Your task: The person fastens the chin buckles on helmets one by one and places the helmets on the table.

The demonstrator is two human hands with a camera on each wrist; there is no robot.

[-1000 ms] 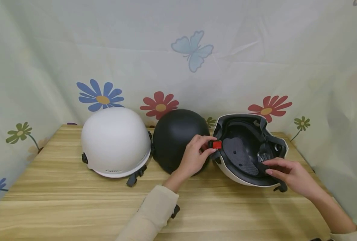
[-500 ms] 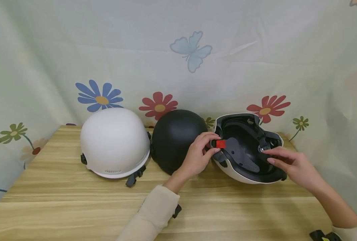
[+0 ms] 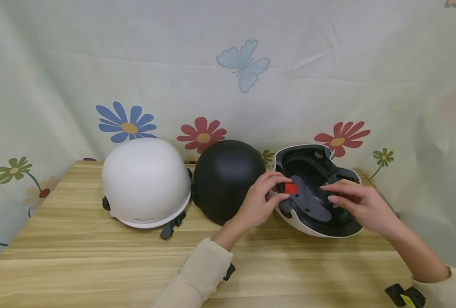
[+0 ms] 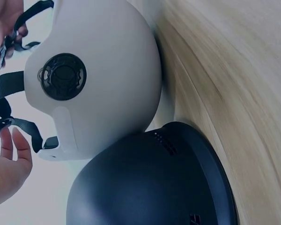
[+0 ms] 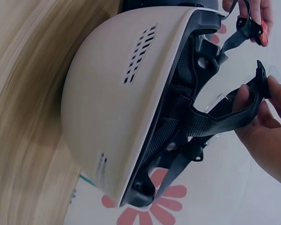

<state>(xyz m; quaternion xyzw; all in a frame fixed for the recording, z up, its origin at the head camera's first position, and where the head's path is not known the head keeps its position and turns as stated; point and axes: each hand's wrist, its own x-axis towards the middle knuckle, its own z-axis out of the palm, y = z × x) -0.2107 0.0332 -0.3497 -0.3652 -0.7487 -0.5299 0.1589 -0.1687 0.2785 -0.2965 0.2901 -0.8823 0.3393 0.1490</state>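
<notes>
An upturned white helmet (image 3: 301, 224) lies at the right of the table, its black padded inside facing up. My left hand (image 3: 256, 199) pinches the red-and-black buckle (image 3: 291, 188) of its chin strap above the near left rim. Over the opening, my right hand (image 3: 366, 207) pinches the other strap end between thumb and fingers; in the right wrist view this is a black buckle tongue (image 5: 260, 82) on a webbing strap (image 5: 215, 124). The two buckle parts stand apart, facing each other. In the left wrist view, the round black side disc (image 4: 63, 76) of the helmet shows.
A black helmet (image 3: 228, 175) sits dome up directly left of the upturned one. Left of it stands a white helmet (image 3: 145, 184), dome up, with a strap end (image 3: 168, 231) lying on the wooden table (image 3: 97, 265). A flower-printed cloth (image 3: 166, 77) hangs behind.
Left hand has moved slightly right with the red buckle. Right hand has shifted left and up with the strap end, so the gap between the buckle parts is smaller. The helmet has tipped slightly.
</notes>
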